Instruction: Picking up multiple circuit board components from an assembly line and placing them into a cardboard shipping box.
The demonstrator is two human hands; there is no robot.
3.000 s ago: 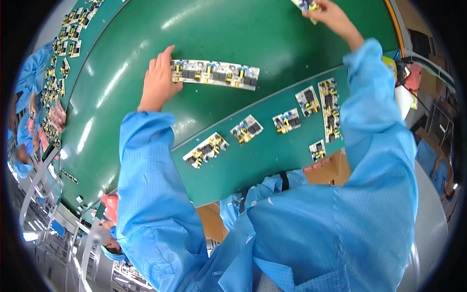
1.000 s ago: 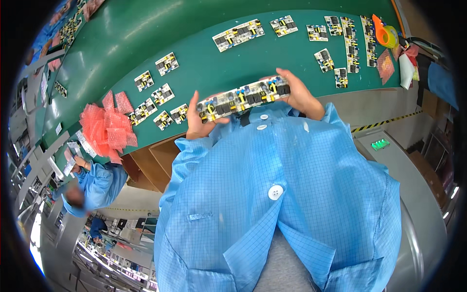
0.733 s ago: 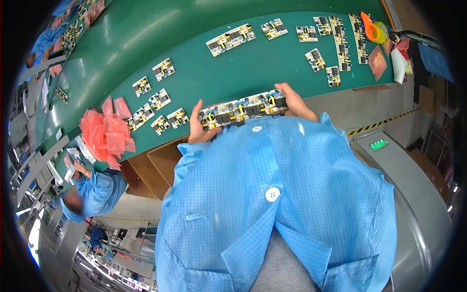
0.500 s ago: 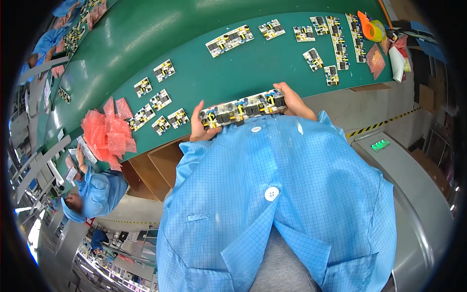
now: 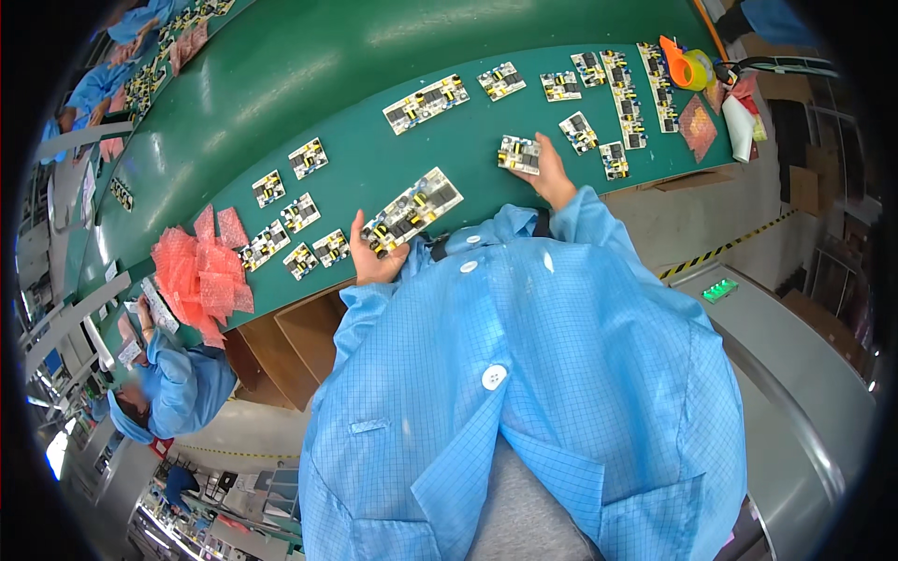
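Left hand (image 5: 374,260) at near table edge, fingers curled under long strip of circuit boards (image 5: 412,210), gripping its lower end; strip lies slanted just above green table (image 5: 374,168). Right hand (image 5: 547,176) stretched farther out, fingers closed on small single circuit board (image 5: 520,154), pressed against table surface. Left of strip: row of small boards (image 5: 290,234), then pile of pink bags (image 5: 198,273). Farther: another long board strip (image 5: 426,103), more boards (image 5: 622,93) toward right. Far right corner: orange and yellow tape rolls (image 5: 685,67). Lower left: co-worker in blue coat (image 5: 178,383).
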